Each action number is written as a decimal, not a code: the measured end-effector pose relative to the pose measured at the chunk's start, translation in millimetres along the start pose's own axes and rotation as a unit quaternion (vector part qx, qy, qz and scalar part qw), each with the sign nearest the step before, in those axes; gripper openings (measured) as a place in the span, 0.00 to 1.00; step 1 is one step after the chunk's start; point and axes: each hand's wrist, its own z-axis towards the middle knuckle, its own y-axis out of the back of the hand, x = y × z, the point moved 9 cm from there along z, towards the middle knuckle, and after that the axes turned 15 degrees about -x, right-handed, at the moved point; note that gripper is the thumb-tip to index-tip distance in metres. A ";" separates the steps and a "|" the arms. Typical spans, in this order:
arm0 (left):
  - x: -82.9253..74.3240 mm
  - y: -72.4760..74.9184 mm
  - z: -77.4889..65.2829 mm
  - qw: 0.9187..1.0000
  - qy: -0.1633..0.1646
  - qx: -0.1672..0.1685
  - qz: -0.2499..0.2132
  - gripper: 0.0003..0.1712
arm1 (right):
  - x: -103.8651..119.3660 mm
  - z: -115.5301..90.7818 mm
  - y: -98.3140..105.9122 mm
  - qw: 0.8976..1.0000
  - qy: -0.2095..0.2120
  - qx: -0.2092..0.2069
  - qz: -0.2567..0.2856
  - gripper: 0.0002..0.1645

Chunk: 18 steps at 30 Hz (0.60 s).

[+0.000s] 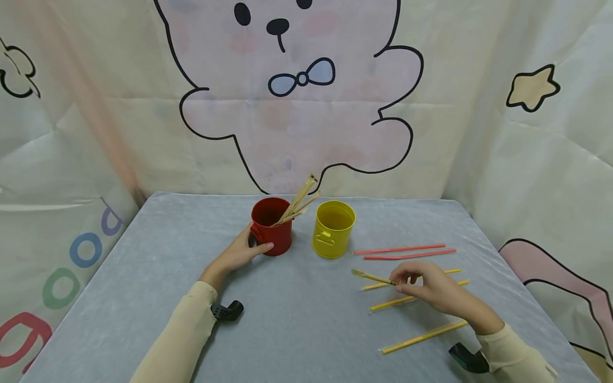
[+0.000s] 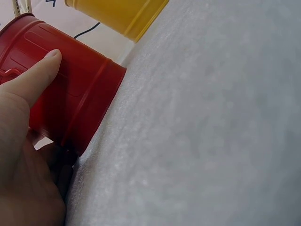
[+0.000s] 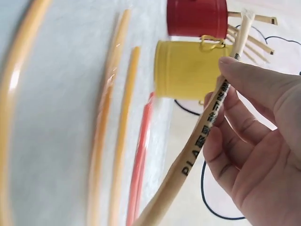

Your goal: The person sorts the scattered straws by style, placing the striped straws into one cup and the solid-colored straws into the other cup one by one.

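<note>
My left hand (image 1: 239, 254) grips a small red bucket (image 1: 283, 236) from its left side. The thumb (image 2: 40, 75) lies along the wall; the other fingers are partly hidden behind it. Several paper-wrapped straws (image 1: 298, 201) lean out of the bucket's right side. Just right of it, a little apart, stands a yellow bucket (image 1: 330, 239) with its handle folded down. Over the right part of the table, my right hand (image 1: 438, 287) pinches one paper-wrapped straw (image 3: 188, 157) between thumb and fingers. Dark printing, including "PLA", runs along that wrapper, and its free end (image 1: 361, 274) points left.
Two red straws (image 1: 407, 253) lie on the blue-grey tablecloth (image 1: 297, 330), right of the yellow bucket. Nearer, under and around my right hand, lie three yellow straws (image 1: 421, 339) in clear wrappers. A printed fabric backdrop (image 1: 297, 133) rises behind the table's far edge.
</note>
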 end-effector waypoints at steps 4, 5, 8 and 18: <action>1.5 1.6 -0.3 1.000 0.000 -0.002 0.003 0.44 | 1.7 12.1 -4.4 1.000 -0.021 -0.011 0.003 0.11; 1.7 1.8 -0.3 1.000 0.000 -0.003 0.003 0.44 | 2.5 14.9 -5.3 1.000 -0.023 -0.015 0.006 0.11; 2.2 1.5 -0.5 1.000 0.000 -0.003 0.006 0.44 | 5.7 23.1 -7.7 0.999 -0.025 -0.030 0.026 0.10; 2.5 1.3 0.7 1.000 -0.005 -0.002 0.000 0.45 | 15.2 47.1 -17.9 0.992 -0.049 -0.056 0.099 0.06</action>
